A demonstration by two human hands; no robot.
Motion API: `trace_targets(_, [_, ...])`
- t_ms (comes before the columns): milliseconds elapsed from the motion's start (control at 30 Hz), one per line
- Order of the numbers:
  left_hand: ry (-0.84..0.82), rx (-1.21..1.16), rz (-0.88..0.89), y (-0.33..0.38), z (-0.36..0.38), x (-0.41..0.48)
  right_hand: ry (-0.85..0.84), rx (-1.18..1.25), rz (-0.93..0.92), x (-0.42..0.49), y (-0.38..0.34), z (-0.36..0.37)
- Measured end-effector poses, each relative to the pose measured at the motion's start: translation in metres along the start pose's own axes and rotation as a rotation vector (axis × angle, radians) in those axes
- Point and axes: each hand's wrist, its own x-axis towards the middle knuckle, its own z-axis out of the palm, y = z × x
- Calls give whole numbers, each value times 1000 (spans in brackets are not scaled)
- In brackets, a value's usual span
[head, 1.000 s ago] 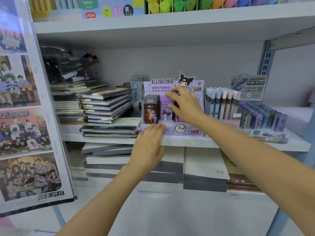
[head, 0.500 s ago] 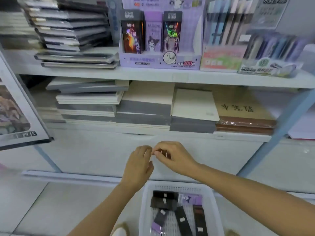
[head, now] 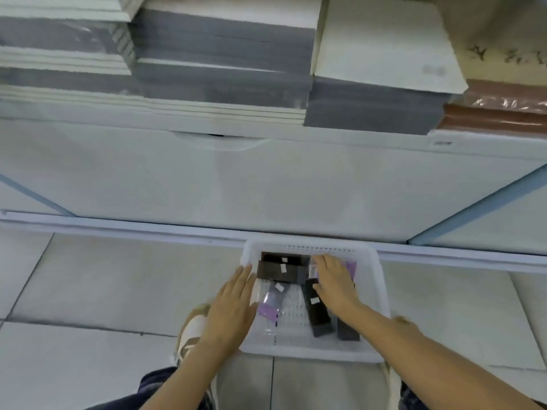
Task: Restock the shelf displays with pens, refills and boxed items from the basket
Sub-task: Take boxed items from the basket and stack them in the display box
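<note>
Both hands lie flat with straight fingers, gripping nothing, our left hand (head: 233, 303) at the rim of the basket (head: 310, 354) on the floor (head: 118, 276) and our right hand (head: 334, 285) over its loosely crossed boxed items (head: 318, 315), so we judge a hasty grab may drag neighbours out.

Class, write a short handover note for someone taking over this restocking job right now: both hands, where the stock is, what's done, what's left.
Left hand: open, flat at the left rim of the white basket.
Right hand: open, fingers laid over the dark boxes inside, nothing gripped.
Stock: dark boxes and a purple packet lie in the basket on the floor below the shelf.
Done: cannot tell; displays are out of view.
Left: grip a box, carry it up to its display, repeat.
</note>
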Motion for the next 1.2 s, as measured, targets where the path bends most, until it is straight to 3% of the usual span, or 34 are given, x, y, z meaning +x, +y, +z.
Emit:
trace_targets(233, [135,-61,3,2,8,7,65,-39,-72,3,14,2])
trace_targets(367, [191,-190,-18,9,2,15,93,270,-177,3,16,-26])
trace_targets(500, [91,-506,-63,33,-3,33,70,742,-14,6,2,-54])
trace_targets(567, [45,-538,-60,49,2,43,78,854,54,6,2,-61])
trace_targets(733, [-197,-501,-192,81,28,61,-160,528,182,-7,35,-62])
trace_targets(833, [-307,-470,-293,94,46,69,-178,484,256,-20,51,-54])
trace_targets(1033, [-241,-607,-437,111,73,74,-304,467,268,-22,52,-27])
trace_targets(1200, [-176,-700,-463,111,79,69,-263,468,291,-21,57,-14])
